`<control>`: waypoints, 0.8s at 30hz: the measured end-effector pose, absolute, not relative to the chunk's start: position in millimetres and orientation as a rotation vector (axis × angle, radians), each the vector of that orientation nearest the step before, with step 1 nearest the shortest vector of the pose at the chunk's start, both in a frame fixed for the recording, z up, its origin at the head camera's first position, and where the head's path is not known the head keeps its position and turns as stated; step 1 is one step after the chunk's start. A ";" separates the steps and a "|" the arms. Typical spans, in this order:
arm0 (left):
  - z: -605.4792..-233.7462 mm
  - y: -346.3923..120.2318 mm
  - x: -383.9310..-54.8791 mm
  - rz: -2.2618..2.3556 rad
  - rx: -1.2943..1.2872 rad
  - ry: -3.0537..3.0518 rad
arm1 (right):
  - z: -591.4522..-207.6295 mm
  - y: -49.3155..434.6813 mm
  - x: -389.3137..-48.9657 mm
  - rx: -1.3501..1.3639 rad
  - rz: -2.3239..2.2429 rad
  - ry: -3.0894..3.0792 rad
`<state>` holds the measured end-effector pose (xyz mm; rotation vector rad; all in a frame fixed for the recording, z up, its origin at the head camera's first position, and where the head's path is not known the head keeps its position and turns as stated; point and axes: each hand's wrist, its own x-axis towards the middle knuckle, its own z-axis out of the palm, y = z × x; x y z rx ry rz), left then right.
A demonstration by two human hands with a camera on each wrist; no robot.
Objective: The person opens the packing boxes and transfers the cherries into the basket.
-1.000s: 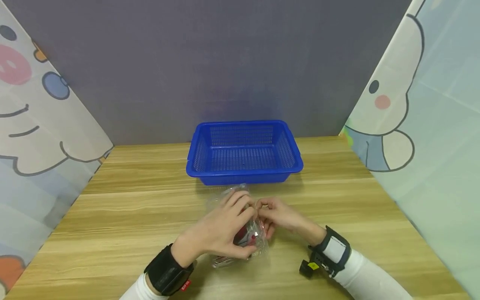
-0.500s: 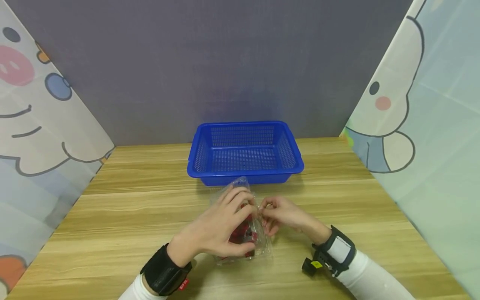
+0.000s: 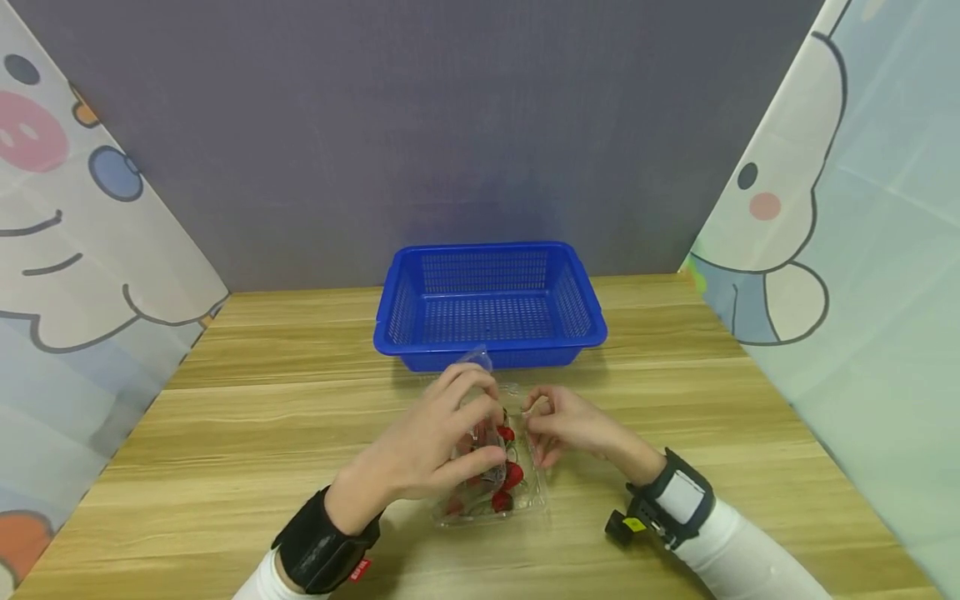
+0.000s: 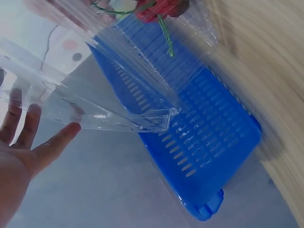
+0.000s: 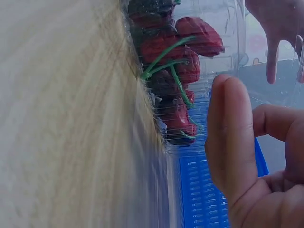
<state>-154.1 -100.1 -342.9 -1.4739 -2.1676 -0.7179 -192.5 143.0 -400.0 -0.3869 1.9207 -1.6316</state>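
A clear plastic clamshell box (image 3: 527, 500) lies on the table before the basket, with several red cherries (image 3: 513, 476) inside. Green stems show on the cherries (image 5: 184, 71) in the right wrist view. Its lid (image 4: 95, 104) is raised and tilted to the left. My left hand (image 3: 427, 450) grips this lid with fingers and thumb spread, some fingers seen through the plastic. At the right rim of the box, my right hand (image 3: 570, 429) pinches the edge between thumb and fingers; the exact contact is partly hidden in the right wrist view.
A blue perforated plastic basket (image 3: 489, 343) stands just behind the box on the wood-grain table (image 3: 300, 417). A grey panel (image 3: 480, 125) rises behind it. Cartoon-printed sheets (image 3: 862, 250) border both sides.
The lid has come up and swung left with my left hand, so the cherries on the right side show. My right hand has shifted slightly right and stays at the rim.
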 end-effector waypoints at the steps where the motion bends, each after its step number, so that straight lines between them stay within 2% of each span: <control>1: -342.2 -100.3 -153.7 -0.727 -1.464 -2.164 | -399.7 143.0 -192.4 -0.381 -1.626 1.935; 24: -329.1 -114.3 -144.4 -0.840 -1.142 -2.200 | -395.1 147.1 -191.9 -0.403 -1.649 2.011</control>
